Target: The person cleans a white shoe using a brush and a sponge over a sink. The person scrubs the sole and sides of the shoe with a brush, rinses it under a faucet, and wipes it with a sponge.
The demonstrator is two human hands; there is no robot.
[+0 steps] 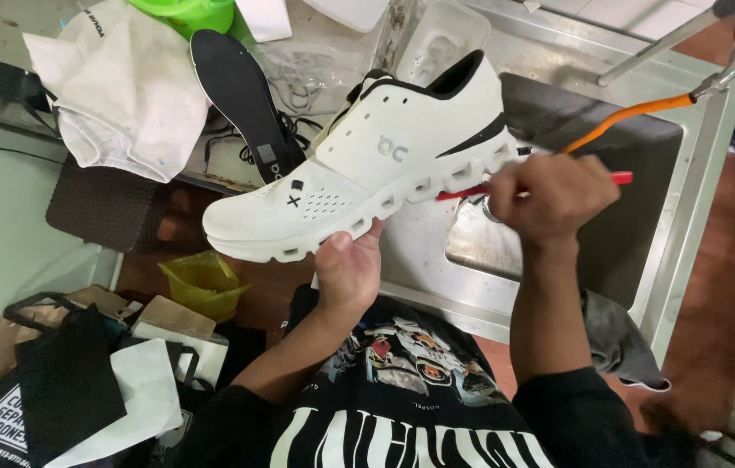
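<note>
A white sneaker [359, 165] with black trim and a chunky grooved sole is held sideways over the edge of a steel sink. My left hand [348, 270] grips it from below, thumb on the sole. My right hand [553, 198] is closed around a thin red-handled brush [623, 178], whose tip meets the sole near the heel. A black insole [242, 100] and loose black laces lie behind the shoe on the counter.
The steel sink basin [610, 251] lies to the right, with an orange hose [627, 117] and metal tap above it. A dirty white cloth [120, 91] hangs at the upper left, beside a green tub [190, 13]. Bags, a box and a yellow-green bag [203, 282] crowd the floor at the lower left.
</note>
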